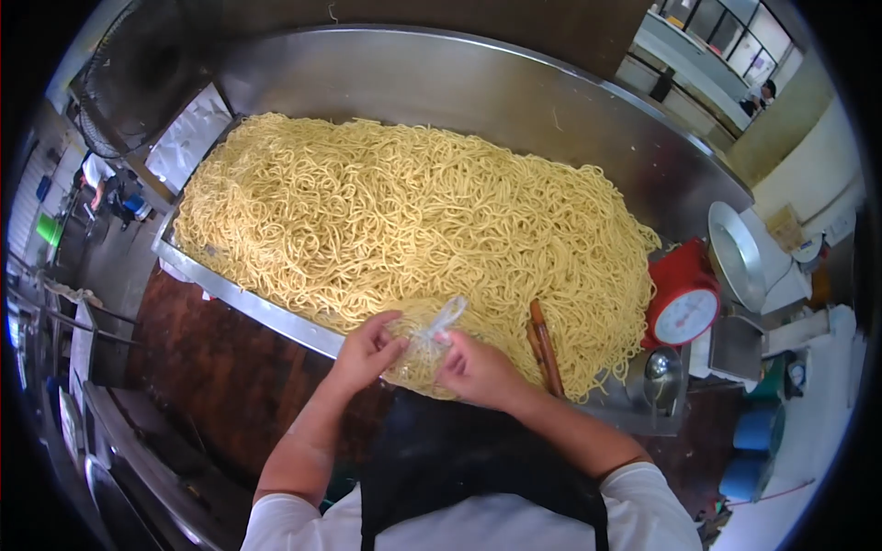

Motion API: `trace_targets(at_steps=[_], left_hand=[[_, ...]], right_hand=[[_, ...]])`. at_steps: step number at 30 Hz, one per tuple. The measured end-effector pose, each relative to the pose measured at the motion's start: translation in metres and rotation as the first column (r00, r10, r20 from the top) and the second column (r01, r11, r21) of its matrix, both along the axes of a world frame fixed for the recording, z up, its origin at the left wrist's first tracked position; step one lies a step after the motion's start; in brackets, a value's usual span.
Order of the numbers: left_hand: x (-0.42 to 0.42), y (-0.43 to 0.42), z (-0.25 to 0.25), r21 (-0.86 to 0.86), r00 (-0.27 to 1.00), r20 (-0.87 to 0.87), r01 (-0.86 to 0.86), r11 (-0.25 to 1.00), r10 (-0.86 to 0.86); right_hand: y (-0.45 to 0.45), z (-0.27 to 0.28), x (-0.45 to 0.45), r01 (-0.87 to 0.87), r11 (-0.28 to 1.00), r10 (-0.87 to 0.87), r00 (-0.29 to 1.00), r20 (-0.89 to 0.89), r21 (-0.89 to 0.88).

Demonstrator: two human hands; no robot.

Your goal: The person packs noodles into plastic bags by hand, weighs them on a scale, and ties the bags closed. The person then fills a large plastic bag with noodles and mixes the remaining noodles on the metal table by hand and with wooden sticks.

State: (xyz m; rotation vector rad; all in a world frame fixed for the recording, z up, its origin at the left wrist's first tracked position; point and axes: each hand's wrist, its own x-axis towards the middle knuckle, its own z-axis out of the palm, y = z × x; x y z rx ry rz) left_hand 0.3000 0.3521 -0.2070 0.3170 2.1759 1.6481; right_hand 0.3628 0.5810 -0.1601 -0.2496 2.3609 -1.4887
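A clear plastic bag of noodles (415, 361) hangs between my hands at the front edge of the metal tray, its top gathered and twisted up. My left hand (369, 349) is closed on the bag's left side. With fingers pinched, my right hand (473, 367) holds the bag near its gathered neck. Behind them a large heap of yellow noodles (395, 211) fills much of the tray (266, 310). Brown wooden tongs (546, 349) lie on the noodles to the right of my right hand.
A red scale (684, 298) with a metal pan (737, 255) stands right of the tray. A metal ladle (658, 367) rests in the tray's right corner. A fan (115, 87) is at the upper left. Two people are in the background, one far left, one upper right.
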Motion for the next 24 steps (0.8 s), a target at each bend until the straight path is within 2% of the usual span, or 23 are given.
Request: trace_targets(at_steps=[2,4,6,7,8,10,11,13,17,19,20,22,24], left_hand=[[0.002,-0.018,-0.003,0.028,0.980,-0.105,-0.168,0.985,0.170],[0.005,-0.032,-0.007,-0.018,0.963,-0.103,-0.251,0.968,0.248],[0.015,-0.028,-0.007,0.218,0.879,0.208,-0.469,0.856,0.429],[0.020,-0.027,-0.012,0.241,0.875,0.225,-0.477,0.845,0.429],[0.023,-0.022,-0.011,0.237,0.890,0.186,-0.452,0.860,0.417],[0.028,-0.013,-0.006,0.244,0.909,0.175,-0.411,0.878,0.377],[0.029,-0.013,-0.004,0.275,0.936,0.135,-0.352,0.895,0.326],[0.022,-0.018,0.003,0.292,0.979,0.028,-0.203,0.935,0.204],[-0.020,-0.033,-0.007,0.382,0.985,0.110,-0.163,0.910,0.130],[-0.042,-0.043,-0.007,0.396,0.988,0.125,-0.138,0.908,0.095],[-0.050,-0.046,-0.007,0.390,0.988,0.133,-0.124,0.912,0.077],[-0.067,-0.051,-0.008,0.387,0.991,0.133,-0.078,0.919,0.028],[-0.077,-0.051,-0.007,0.412,0.995,0.102,-0.035,0.911,-0.008]], right_hand=[[0.008,-0.007,-0.011,0.205,0.949,-0.178,0.975,-0.130,0.239],[0.013,-0.008,-0.019,0.191,0.966,-0.158,0.969,-0.189,0.174],[0.011,-0.013,-0.024,0.084,0.887,0.032,0.970,-0.241,0.454],[0.006,-0.013,-0.026,0.097,0.883,0.033,0.963,-0.267,0.460],[0.002,-0.017,-0.029,0.082,0.886,0.052,0.960,-0.274,0.456],[-0.011,-0.029,-0.033,0.202,0.853,0.030,0.901,-0.432,0.481],[-0.019,-0.028,-0.036,0.224,0.855,0.001,0.902,-0.432,0.469],[-0.026,-0.016,-0.053,0.059,0.831,0.083,0.970,-0.228,0.553],[-0.031,-0.022,-0.047,0.147,0.841,-0.007,0.965,-0.260,0.521],[-0.039,-0.016,-0.041,0.263,0.857,-0.142,0.947,-0.288,0.443],[-0.044,-0.020,-0.039,0.290,0.840,-0.177,0.946,-0.273,0.459],[-0.054,-0.028,-0.040,0.226,0.646,-0.165,0.974,-0.155,0.730],[-0.059,-0.014,-0.038,0.279,0.733,-0.132,0.953,-0.273,0.620]])
